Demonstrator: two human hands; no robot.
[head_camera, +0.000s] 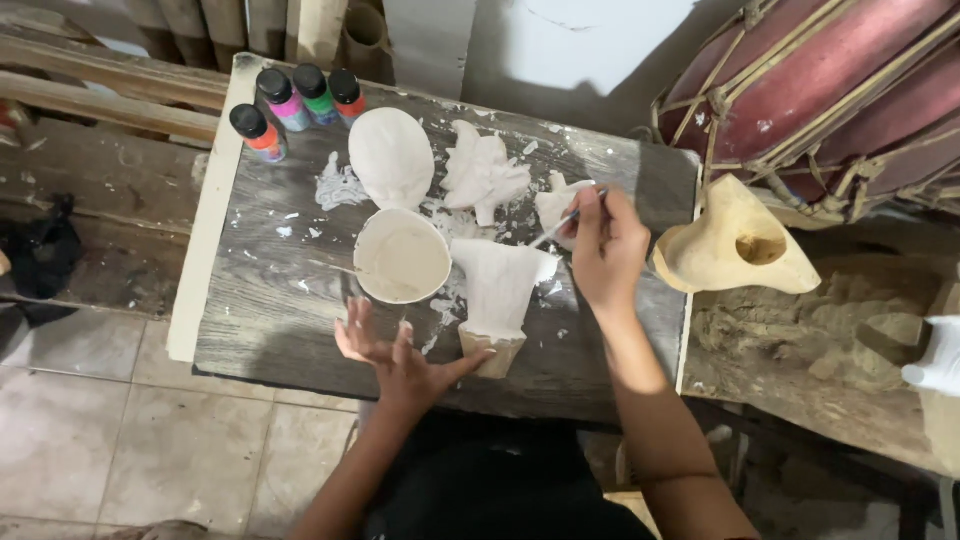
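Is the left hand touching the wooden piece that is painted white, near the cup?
Touching. In the head view, the left hand lies open on the board, and its thumb tip rests against the bare wooden base of the white-painted carving.

Soft, even daylight from above; faint shadows under the hands, mild wide-angle bending at edges, focus mostly sharp.

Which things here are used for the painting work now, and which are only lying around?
In use: right hand holding brush; left hand steadying white-coated carving; cup of white paint.

Lying about: four paint bottles, oval white piece, unpainted wooden carving, red drum.
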